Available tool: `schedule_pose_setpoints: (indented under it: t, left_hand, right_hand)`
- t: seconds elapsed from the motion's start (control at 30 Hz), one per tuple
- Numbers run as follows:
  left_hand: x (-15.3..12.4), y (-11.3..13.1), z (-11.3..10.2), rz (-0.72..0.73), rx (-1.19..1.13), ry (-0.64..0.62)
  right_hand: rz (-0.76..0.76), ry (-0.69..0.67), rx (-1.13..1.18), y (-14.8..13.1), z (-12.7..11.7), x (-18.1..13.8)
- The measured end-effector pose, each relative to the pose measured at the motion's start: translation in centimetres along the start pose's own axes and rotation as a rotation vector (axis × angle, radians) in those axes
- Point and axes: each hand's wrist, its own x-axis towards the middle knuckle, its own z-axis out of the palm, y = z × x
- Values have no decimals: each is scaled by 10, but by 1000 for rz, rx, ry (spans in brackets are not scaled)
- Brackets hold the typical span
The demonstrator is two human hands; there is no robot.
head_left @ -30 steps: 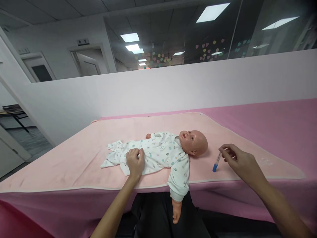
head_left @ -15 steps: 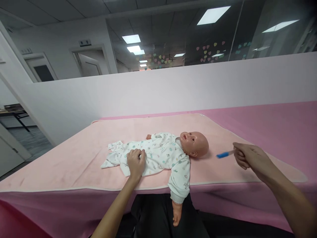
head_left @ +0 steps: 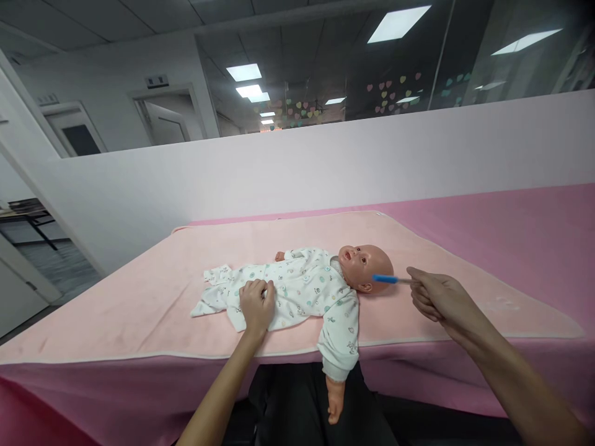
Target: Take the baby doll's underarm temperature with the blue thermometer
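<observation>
A baby doll (head_left: 302, 282) in a white patterned sleepsuit lies on its back, head to the right, the near arm hanging over the table edge. On its lower body rests my left hand (head_left: 257, 303), fingers curled closed against the cloth; what is inside them, if anything, is hidden. My right hand (head_left: 432, 294) pinches the pale handle of a slim stick with a blue end (head_left: 385, 279); its exact kind is not clear. That blue end appears in front of the doll's head (head_left: 369, 263), near the ear. Whether it touches the head I cannot tell.
A peach blanket (head_left: 153, 297) is spread over a pink table cover (head_left: 511, 226). Behind stands a low white wall (head_left: 297, 170) with glass above it. My legs in dark trousers (head_left: 316, 409) are under the near edge.
My right hand has moved left with the blue-ended stick, from beside the doll's head to in front of it. My left hand stays in place on the doll.
</observation>
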Motion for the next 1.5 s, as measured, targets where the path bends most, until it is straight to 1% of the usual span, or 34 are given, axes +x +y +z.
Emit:
schedule_pose_setpoints:
  t: [0.03,0.1,0.17,0.27,0.3,0.4,0.47,0.57,0.63,0.7,0.73,0.83,0.93,1.0,1.07,1.17,1.23,1.3,1.4,1.5]
  left_hand:
    - [0,0,0,1,0,-2]
    - [0,0,0,3,3,-2]
    - [0,0,0,5,6,0]
    - [-1,0,1,6,11,5]
    - [-1,0,1,6,12,6]
    - [-1,-1,1,7,14,9]
    - [-1,-1,1,10,11,7]
    - [-1,-1,1,9,6,5]
    - [-1,-1,1,7,6,4]
    - [-1,-1,1,7,5,1]
    - [-1,-1,1,6,2,0]
    - [-1,-1,2,5,0,3]
    - [0,-1,2,6,11,4]
    - [0,-1,2,8,13,3]
    - [-1,-1,2,7,13,5]
    - [-1,-1,2,4,15,8]
    - [-1,-1,2,7,17,7]
    - [-1,-1,1,9,19,3]
    - [-1,0,0,9,22,2]
    - [0,1,0,9,20,3]
  right_hand:
    - [0,-6,-4,1,0,-1]
    - [-16,29,-30,1,0,-2]
    - [-2,38,-35,-3,-2,-4]
    - [57,-59,59,-14,-3,-6]
    - [55,-66,97,-17,-3,-6]
    - [-30,79,112,-18,3,-2]
    - [-29,99,113,-13,10,3]
    - [23,34,141,-3,18,9]
    - [43,57,144,1,21,11]
    - [88,36,174,3,22,11]
    - [109,10,200,3,22,11]
    - [178,-152,313,6,24,10]
    - [201,-171,290,12,27,10]
    - [220,-223,293,17,28,11]
    - [223,-275,343,20,28,13]
    - [215,-215,355,20,26,15]
    - [239,-196,335,18,25,14]
    - [278,-221,335,15,26,12]
    - [257,-193,281,11,30,9]
    - [228,-266,221,10,35,6]
